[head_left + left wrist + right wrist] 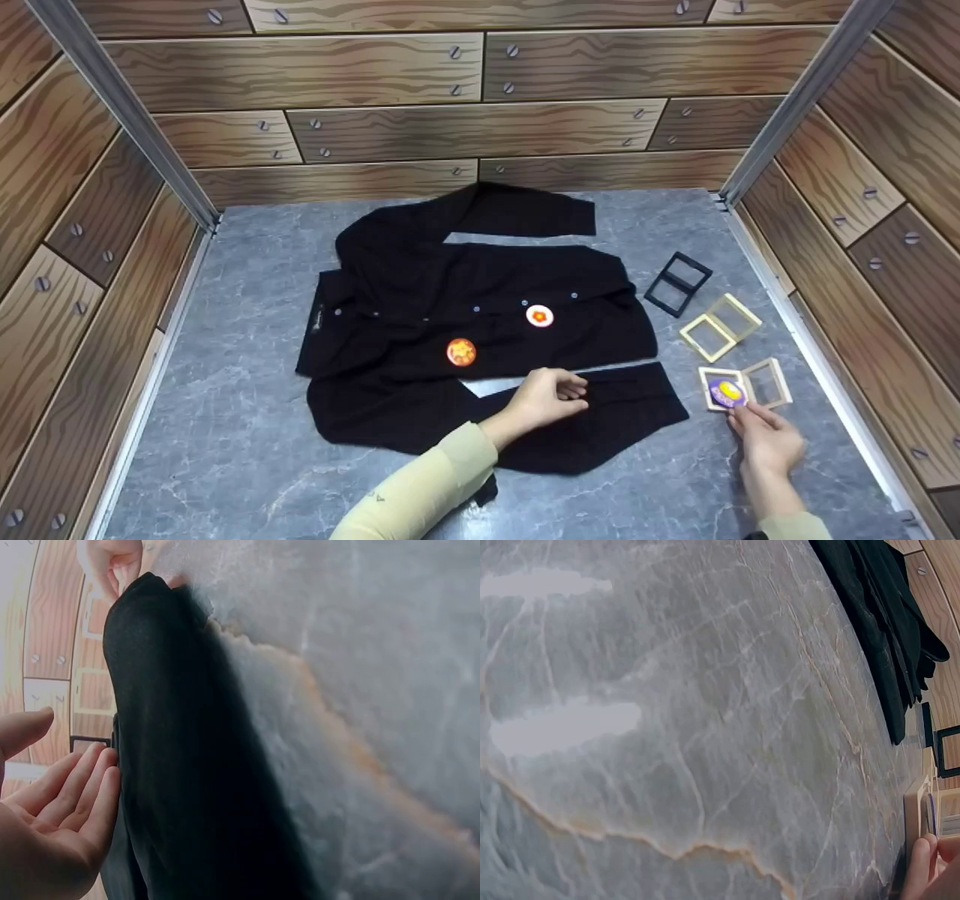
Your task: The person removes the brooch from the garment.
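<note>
My right hand [771, 442] pinches a purple round badge with a yellow design [727, 392] at its lower edge. The badge is at the left half of an opened light wooden case [766, 381]; whether it touches the bottom is hard to tell. Over the near sleeve of a black shirt [420, 300] hovers my left hand [546, 395], its fingers loosely bent and holding nothing. In the left wrist view, the left hand's fingers [71, 799] are spread beside the black cloth. An orange badge [461, 352] and a white badge with a red flower [539, 316] lie on the shirt.
Behind the wooden case lie an opened yellow case [720, 328] and an opened black case [679, 284]. The grey marbled tabletop [247, 315] is enclosed by wood-patterned walls [390, 71] at the back and sides.
</note>
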`<state>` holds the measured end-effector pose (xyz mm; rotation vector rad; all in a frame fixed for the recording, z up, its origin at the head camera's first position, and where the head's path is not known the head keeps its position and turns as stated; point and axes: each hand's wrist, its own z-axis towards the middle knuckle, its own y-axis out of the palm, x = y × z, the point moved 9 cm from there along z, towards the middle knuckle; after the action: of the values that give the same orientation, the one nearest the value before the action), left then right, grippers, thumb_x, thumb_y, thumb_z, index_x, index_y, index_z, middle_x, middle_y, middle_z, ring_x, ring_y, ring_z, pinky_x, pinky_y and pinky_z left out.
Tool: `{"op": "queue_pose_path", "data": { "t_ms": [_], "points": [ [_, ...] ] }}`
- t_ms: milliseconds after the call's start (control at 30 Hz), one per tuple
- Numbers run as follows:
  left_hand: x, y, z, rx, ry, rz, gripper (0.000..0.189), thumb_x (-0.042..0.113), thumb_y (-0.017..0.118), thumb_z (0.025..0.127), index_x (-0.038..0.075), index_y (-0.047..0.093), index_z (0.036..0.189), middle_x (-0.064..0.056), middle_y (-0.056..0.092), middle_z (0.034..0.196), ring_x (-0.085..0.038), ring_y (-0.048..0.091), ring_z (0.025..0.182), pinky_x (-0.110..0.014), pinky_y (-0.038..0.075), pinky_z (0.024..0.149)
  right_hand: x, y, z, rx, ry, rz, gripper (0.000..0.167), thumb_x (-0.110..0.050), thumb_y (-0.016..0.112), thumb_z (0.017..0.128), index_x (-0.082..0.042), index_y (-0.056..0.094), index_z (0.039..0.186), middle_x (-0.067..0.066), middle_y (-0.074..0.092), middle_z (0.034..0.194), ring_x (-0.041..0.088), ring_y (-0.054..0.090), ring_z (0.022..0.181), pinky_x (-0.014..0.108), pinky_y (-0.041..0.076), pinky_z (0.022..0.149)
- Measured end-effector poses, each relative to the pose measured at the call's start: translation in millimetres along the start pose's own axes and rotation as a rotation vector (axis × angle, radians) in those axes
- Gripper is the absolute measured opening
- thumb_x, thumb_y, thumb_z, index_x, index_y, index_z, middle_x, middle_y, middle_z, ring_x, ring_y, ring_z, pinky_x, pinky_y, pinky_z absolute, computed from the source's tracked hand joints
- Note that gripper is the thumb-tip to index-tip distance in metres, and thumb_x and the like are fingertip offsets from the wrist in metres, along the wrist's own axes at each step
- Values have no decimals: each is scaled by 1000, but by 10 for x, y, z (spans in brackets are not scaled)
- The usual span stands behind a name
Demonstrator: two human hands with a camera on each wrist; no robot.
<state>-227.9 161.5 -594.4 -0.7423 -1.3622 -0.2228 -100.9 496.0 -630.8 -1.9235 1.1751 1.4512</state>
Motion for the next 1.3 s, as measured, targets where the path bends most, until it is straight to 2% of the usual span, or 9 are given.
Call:
{"op": "queue_pose_path", "data": {
  "t_ms": [133,267,733,900,1033,1300],
  "points": [
    [-8,-18,0,4,6,1,28,-1,83,86,-8,77,112,-20,81,102,-32,80,95,-14,59,81,11,-8,-1,15,5,-9,49,19,64,90,-21,72,64,-6,72,57,1,71,54,17,61,61],
    [-15,-28,-3,9,7,5,28,-1,83,85,-8,77,112,-20,81,102,-31,80,95,-14,58,80,1,-22,-15,35,-8,-20,51,17,63,91,-24,71,63,-10,70,56,-1,70,55,15,60,61],
    [-69,-67,-23,16,-3,9,28,-1,83,86,-8,78,112,-20,82,102,-30,81,95,-14,59,80,-20,-56,-61,100,-52,69,49,16,64,92,-24,72,64,-10,70,56,0,70,52,14,59,58],
    [-85,-90,-26,30,-9,13,27,0,83,86,-7,78,112,-19,82,102,-28,81,93,-14,59,79,-33,-20,-64,94,-86,83,46,14,63,93,-23,72,69,-10,70,56,-1,70,53,13,59,59],
    [-102,-115,-30,40,-14,20,27,0,84,85,-7,78,111,-18,82,101,-28,81,92,-13,58,78,-57,25,-78,92,-108,54,40,11,63,94,-23,71,74,-13,70,57,-3,70,55,11,59,62],
    [-117,-165,-23,51,-4,14,28,-1,83,85,-8,77,111,-20,82,101,-30,81,93,-13,58,78,-89,129,-111,67,-111,42,32,7,66,95,-20,72,79,-12,70,60,-3,71,59,11,59,67]
  ]
}}
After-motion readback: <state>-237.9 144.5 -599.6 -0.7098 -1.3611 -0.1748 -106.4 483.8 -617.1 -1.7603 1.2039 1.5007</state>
